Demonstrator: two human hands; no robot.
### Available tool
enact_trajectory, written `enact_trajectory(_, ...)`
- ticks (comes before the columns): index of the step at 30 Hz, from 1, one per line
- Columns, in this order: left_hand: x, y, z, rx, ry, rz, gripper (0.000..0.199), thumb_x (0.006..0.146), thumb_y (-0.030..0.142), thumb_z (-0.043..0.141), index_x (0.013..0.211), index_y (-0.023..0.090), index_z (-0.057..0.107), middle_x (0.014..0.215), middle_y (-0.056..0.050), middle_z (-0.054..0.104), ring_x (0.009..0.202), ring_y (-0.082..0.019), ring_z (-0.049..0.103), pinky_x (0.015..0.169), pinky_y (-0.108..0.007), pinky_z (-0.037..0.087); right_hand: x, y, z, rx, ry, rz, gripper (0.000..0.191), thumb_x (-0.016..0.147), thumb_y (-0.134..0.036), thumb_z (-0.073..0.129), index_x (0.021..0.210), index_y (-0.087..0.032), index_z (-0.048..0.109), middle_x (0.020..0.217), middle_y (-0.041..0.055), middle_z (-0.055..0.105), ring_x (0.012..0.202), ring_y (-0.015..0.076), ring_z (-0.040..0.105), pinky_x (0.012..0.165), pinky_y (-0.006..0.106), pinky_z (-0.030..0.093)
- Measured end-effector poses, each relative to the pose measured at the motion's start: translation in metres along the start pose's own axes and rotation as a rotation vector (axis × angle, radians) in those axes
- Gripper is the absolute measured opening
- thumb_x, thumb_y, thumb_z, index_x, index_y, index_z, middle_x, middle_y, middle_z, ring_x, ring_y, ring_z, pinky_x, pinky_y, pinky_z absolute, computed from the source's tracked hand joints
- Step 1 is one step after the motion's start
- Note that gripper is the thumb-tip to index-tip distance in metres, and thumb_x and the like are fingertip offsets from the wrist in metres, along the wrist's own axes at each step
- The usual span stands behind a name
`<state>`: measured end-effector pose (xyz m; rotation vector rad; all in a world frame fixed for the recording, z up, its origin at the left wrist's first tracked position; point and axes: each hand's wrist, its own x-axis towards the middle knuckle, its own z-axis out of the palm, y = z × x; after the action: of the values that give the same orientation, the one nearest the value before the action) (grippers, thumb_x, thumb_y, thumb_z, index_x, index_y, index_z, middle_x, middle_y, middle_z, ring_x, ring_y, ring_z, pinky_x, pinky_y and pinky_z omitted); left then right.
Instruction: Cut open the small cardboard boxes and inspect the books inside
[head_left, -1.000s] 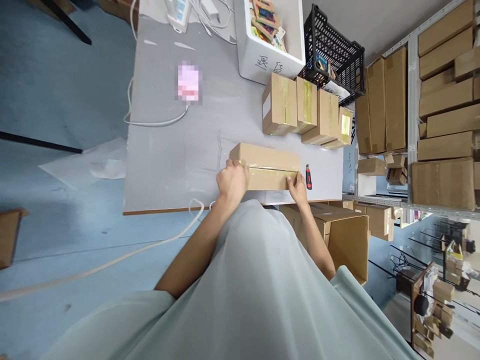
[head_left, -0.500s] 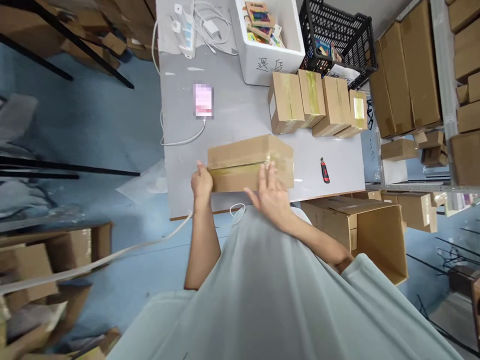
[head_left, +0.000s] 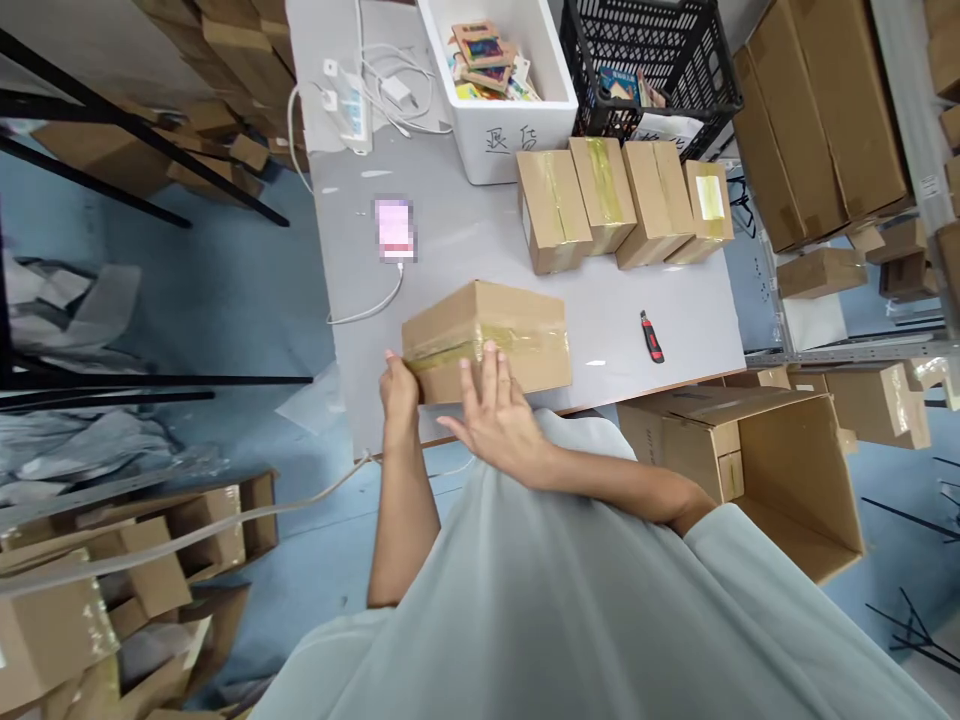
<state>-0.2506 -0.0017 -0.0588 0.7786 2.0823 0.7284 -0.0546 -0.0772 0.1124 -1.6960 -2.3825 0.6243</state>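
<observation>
A taped cardboard box (head_left: 517, 310) lies near the front edge of the table, with a strip of shiny yellowish tape running along it. My left hand (head_left: 399, 388) grips its left end, thumb up and the other fingers curled, partly hidden. Against the taped near side rests my right hand (head_left: 499, 410), its fingers stretched out and spread, pressing flat rather than gripping. To the right of the box lies a red and black utility knife (head_left: 651, 338).
Several taped boxes (head_left: 555, 212) stand in a row behind. Further back are a white foam bin (head_left: 510, 140) and a black crate (head_left: 649, 60). A phone (head_left: 394, 229) on a cable and a power strip (head_left: 354, 115) occupy the left. An open carton (head_left: 799, 480) stands below the table's right.
The box has turned so that more of its right-hand face shows. My right hand has slid left along the tape, closer to my left hand. The camera view has shifted slightly.
</observation>
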Motion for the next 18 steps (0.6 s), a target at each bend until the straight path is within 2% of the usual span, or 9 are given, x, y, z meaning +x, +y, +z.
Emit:
enact_trajectory(2,-0.01,0.009,0.007,0.059,0.052,-0.044,0.064,0.116,0.065,0.031,0.091,0.021,0.07,0.101,-0.02,0.079,0.113,-0.041,0.075,0.108,-0.054,0.059,-0.014,0.029,-0.003,0.01,0.054,0.082,0.094,0.117,-0.07,0.05,0.183,-0.004,0.035,0.189,0.0309,0.03,0.177,0.0513,0.033,0.134,0.07,0.049)
enact_trajectory(6,-0.043,0.03,0.023,0.123,0.049,0.109,0.055,0.115,0.063,0.038,0.085,0.025,0.065,0.088,-0.012,0.072,0.1,-0.036,0.071,0.103,-0.05,0.058,-0.035,0.101,-0.012,0.042,0.095,0.247,0.086,0.118,-0.067,0.05,0.18,-0.008,0.044,0.186,0.0316,0.038,0.165,0.0522,0.054,0.122,0.065,0.061)
enact_trajectory(8,-0.061,0.039,0.032,0.136,0.021,0.153,0.053,0.115,0.062,0.039,0.086,0.025,0.064,0.087,-0.011,0.071,0.098,-0.034,0.07,0.101,-0.048,0.058,-0.041,0.14,-0.012,0.086,0.108,0.337,0.082,0.118,-0.064,0.052,0.178,-0.009,0.047,0.182,0.0316,0.045,0.157,0.0506,0.064,0.119,0.063,0.063)
enact_trajectory(10,-0.075,0.046,0.043,0.16,-0.026,0.178,0.051,0.115,0.061,0.04,0.089,0.025,0.066,0.092,-0.011,0.073,0.101,-0.034,0.071,0.103,-0.048,0.058,-0.047,0.178,-0.007,0.172,0.125,0.41,0.076,0.118,-0.06,0.053,0.175,-0.011,0.052,0.178,0.0287,0.053,0.153,0.0468,0.068,0.121,0.062,0.062)
enact_trajectory(13,-0.085,0.057,0.062,0.213,-0.093,0.2,0.047,0.112,0.062,0.045,0.105,0.023,0.072,0.11,-0.016,0.078,0.118,-0.039,0.073,0.11,-0.054,0.058,-0.055,0.228,0.005,0.362,0.143,0.445,0.065,0.117,-0.052,0.052,0.172,-0.017,0.058,0.171,0.0208,0.065,0.155,0.0394,0.068,0.128,0.058,0.058)
enact_trajectory(15,-0.085,0.068,0.077,0.257,-0.073,0.203,0.052,0.107,0.061,0.054,0.124,0.016,0.073,0.131,-0.025,0.075,0.138,-0.047,0.068,0.12,-0.063,0.054,-0.056,0.255,0.011,0.485,0.146,0.42,0.064,0.116,-0.051,0.054,0.171,-0.021,0.059,0.166,0.0164,0.07,0.153,0.0354,0.07,0.128,0.055,0.059)
enact_trajectory(16,-0.083,0.075,0.086,0.277,-0.027,0.208,0.061,0.105,0.06,0.058,0.137,0.01,0.069,0.146,-0.031,0.07,0.15,-0.051,0.06,0.127,-0.068,0.049,-0.055,0.268,0.011,0.528,0.159,0.404,0.065,0.115,-0.052,0.056,0.172,-0.021,0.058,0.166,0.0155,0.071,0.153,0.0345,0.07,0.128,0.053,0.059)
enact_trajectory(18,-0.076,0.095,0.106,0.291,0.093,0.234,0.086,0.101,0.059,0.064,0.161,0.0,0.052,0.173,-0.039,0.046,0.171,-0.055,0.036,0.14,-0.073,0.031,-0.048,0.299,0.007,0.563,0.22,0.389,0.071,0.112,-0.057,0.06,0.172,-0.02,0.058,0.168,0.0171,0.068,0.155,0.0347,0.068,0.131,0.053,0.056)
